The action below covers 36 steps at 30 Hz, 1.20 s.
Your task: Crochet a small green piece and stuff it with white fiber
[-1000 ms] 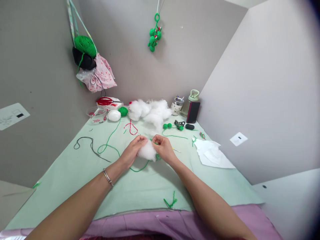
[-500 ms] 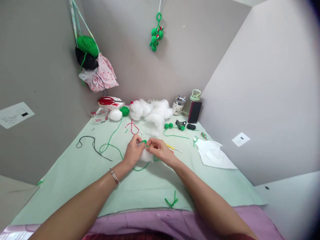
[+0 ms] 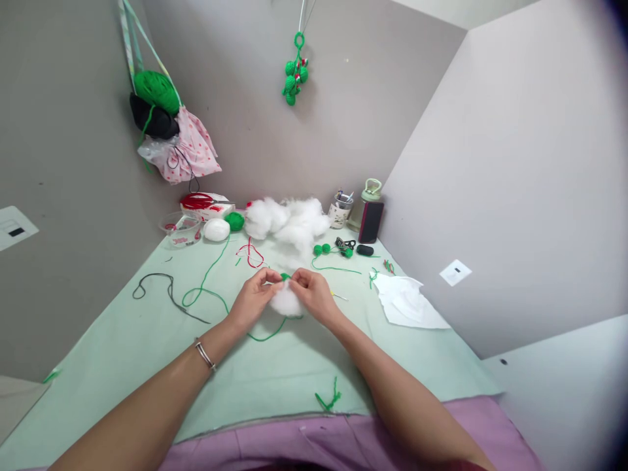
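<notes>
White stuffing (image 3: pixel 286 303) pinched between both hands; no legible writing.

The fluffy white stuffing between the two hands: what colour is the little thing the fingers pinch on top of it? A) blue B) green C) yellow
B: a small green crochet piece sits atop the white stuffing, pinched between the left hand and right hand.

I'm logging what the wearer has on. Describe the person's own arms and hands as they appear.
Both forearms are bare, with no sleeves in view. The left hand and right hand wear no gloves, and no rings can be made out. The only thing worn is a thin silver bangle around the left wrist. No watch, markings or straps show on either arm.
</notes>
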{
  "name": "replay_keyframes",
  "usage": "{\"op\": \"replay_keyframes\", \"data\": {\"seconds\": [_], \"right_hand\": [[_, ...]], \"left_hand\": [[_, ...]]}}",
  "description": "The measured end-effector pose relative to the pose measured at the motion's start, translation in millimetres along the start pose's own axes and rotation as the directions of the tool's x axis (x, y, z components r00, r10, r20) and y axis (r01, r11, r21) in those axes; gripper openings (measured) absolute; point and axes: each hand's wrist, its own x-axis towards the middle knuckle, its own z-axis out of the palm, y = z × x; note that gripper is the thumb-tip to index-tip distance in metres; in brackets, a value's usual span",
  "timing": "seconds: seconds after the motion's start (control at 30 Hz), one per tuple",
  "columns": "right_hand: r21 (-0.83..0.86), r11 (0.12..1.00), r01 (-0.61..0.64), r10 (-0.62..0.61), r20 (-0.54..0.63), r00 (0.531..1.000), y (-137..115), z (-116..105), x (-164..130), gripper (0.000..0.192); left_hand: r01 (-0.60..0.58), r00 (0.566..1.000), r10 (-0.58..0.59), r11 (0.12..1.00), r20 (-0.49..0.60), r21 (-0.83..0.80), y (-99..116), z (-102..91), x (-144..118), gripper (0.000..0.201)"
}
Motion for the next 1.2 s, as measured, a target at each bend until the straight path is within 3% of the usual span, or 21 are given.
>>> {"op": "replay_keyframes", "data": {"seconds": [0.17, 0.33, 0.43, 0.57, 0.8, 1.0, 1.2], "right_hand": [[0.082, 0.995, 0.050, -0.063, 0.163, 0.985, -16.7, -0.4, -10.2, 0.029], [0.091, 0.991, 0.098, -0.119, 0.256, 0.959, -28.2, -0.8, -16.8, 0.018], [0.048, 0.991, 0.125, -0.133, 0.231, 0.964, -25.4, -0.4, -15.1, 0.013], [-0.072, 0.988, 0.136, -0.127, 0.114, 0.985, -17.8, 1.9, -11.4, 0.014], [-0.138, 0.986, 0.090, -0.085, 0.040, 0.996, -6.4, 3.3, -5.3, 0.030], [-0.072, 0.989, 0.133, -0.121, 0.150, 0.981, -8.3, -5.9, -6.5, 0.031], [-0.095, 0.975, 0.200, -0.172, 0.238, 0.956, -21.0, 3.7, -18.0, 0.018]], "left_hand": [[0.025, 0.998, -0.022, 0.998, -0.052, 0.053, -10.5, -0.7, 3.1, 0.024], [0.046, 0.990, -0.033, 0.994, -0.136, 0.096, -12.6, 1.2, 3.0, 0.034], [0.067, 0.989, -0.055, 0.995, -0.140, 0.078, -12.5, 3.5, 3.4, 0.036], [0.086, 0.991, -0.082, 0.996, -0.103, 0.029, -11.6, 5.4, 1.5, 0.036], [0.071, 0.997, -0.072, 0.997, -0.001, -0.008, -6.4, 3.2, -1.5, 0.026], [0.104, 0.994, -0.106, 0.994, 0.035, 0.040, -13.2, -2.3, 5.0, 0.026], [0.092, 0.993, -0.082, 0.988, -0.080, 0.123, -20.0, -8.3, 11.0, 0.036]]}}
